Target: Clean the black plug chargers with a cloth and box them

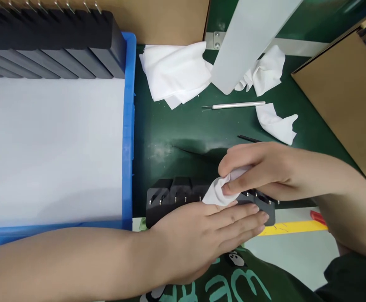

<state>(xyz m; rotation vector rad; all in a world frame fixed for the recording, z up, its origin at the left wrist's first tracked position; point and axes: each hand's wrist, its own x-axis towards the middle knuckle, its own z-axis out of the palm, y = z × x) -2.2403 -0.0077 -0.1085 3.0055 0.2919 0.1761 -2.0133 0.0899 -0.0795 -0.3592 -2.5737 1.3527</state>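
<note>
Several black blocks with metal pins (164, 201) stand in a row along the near edge of the green table. My left hand (214, 230) lies with its fingers stretched out along the near side of this row, partly covering it. In my right hand (258, 167) a folded white cloth (218, 191) is pinched between thumb and fingers. The cloth touches the row, just above the left hand's fingers. Part of the row is hidden under both hands.
A blue bin (128, 126) with a white base holds more black blocks (50, 37) at left. Behind lie a folded white cloth stack (176, 73), crumpled cloths (269, 71), a thin silver-handled tool (237, 105) and a grey panel (252, 37). A cardboard box (346, 100) stands right.
</note>
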